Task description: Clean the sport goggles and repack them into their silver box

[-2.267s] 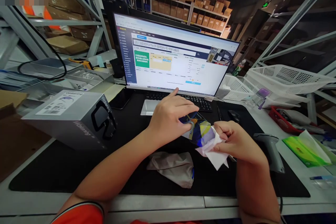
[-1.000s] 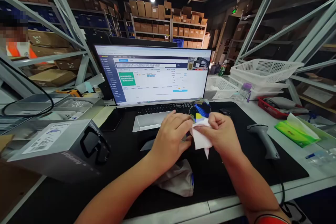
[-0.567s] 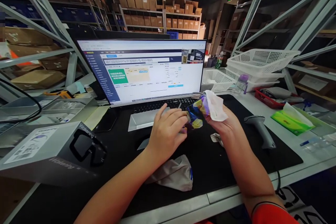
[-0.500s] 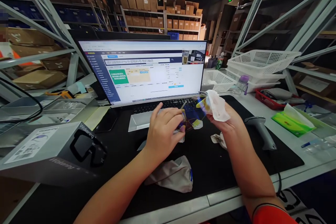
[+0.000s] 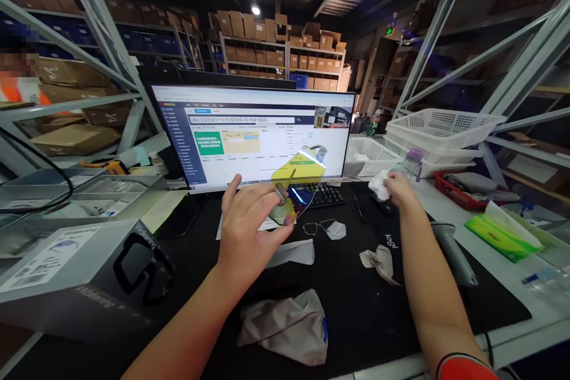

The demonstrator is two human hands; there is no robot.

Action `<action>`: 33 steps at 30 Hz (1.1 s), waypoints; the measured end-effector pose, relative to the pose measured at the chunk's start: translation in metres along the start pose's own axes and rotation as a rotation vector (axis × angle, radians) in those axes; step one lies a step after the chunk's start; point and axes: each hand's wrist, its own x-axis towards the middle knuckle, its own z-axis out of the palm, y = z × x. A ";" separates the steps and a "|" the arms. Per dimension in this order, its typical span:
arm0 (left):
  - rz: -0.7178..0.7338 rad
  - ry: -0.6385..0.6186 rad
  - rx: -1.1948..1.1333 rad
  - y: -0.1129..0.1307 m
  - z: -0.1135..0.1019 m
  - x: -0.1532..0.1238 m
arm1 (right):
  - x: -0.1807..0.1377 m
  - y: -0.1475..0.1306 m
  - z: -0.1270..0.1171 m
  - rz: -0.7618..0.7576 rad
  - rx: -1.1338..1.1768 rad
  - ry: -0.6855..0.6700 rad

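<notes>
My left hand [image 5: 249, 222] pinches the lower edge of a yellow-tinted sports-glasses lens [image 5: 301, 173] and holds it up in front of the monitor [image 5: 231, 130]. Far to the right, my right hand [image 5: 398, 189] is closed on a white wipe [image 5: 378, 184], just above the mouse at the mat's far edge. Below the lens, a thin wire lens insert [image 5: 317, 227] lies on the black desk mat [image 5: 347, 291]. A crumpled wipe [image 5: 378, 258] and a grey cloth pouch [image 5: 285, 323] also lie on the mat.
A grey glasses box [image 5: 75, 276] stands at the left. The keyboard [image 5: 320, 193] sits under the monitor. A barcode scanner [image 5: 452, 246], a green tissue pack [image 5: 499, 231], a small bottle [image 5: 412, 161] and stacked white baskets [image 5: 445, 124] are on the right.
My hands have parted. The left one lifted the lens up toward the screen; the right one carried the wipe away to the right, near the mouse. The wire insert now lies on the mat.
</notes>
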 end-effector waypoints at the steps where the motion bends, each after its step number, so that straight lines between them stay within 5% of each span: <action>1: -0.005 0.002 0.005 -0.001 0.000 0.000 | 0.014 -0.005 0.002 -0.018 -0.005 0.051; 4: -0.022 -0.009 0.018 -0.002 0.000 0.000 | 0.060 -0.030 0.013 -0.110 0.001 0.243; 6: -0.035 -0.016 0.018 -0.002 0.000 0.000 | 0.087 -0.047 0.027 -0.171 -0.023 0.257; 12: -0.076 -0.027 -0.002 -0.003 0.001 -0.001 | 0.118 -0.057 0.073 -0.190 -0.227 -0.221; 18: -0.111 -0.045 -0.049 0.004 0.002 -0.002 | 0.106 -0.056 0.047 -0.276 -0.311 -0.366; 23: -0.230 0.002 -0.039 0.014 0.001 -0.003 | 0.017 -0.075 -0.006 -0.413 -0.254 -0.416; 29: -0.483 0.047 -0.301 0.026 0.001 -0.006 | -0.184 -0.096 -0.043 -1.079 0.046 -0.552; 33: -0.725 -0.006 -0.543 0.036 0.003 -0.011 | -0.244 -0.106 -0.041 -1.246 0.003 -0.352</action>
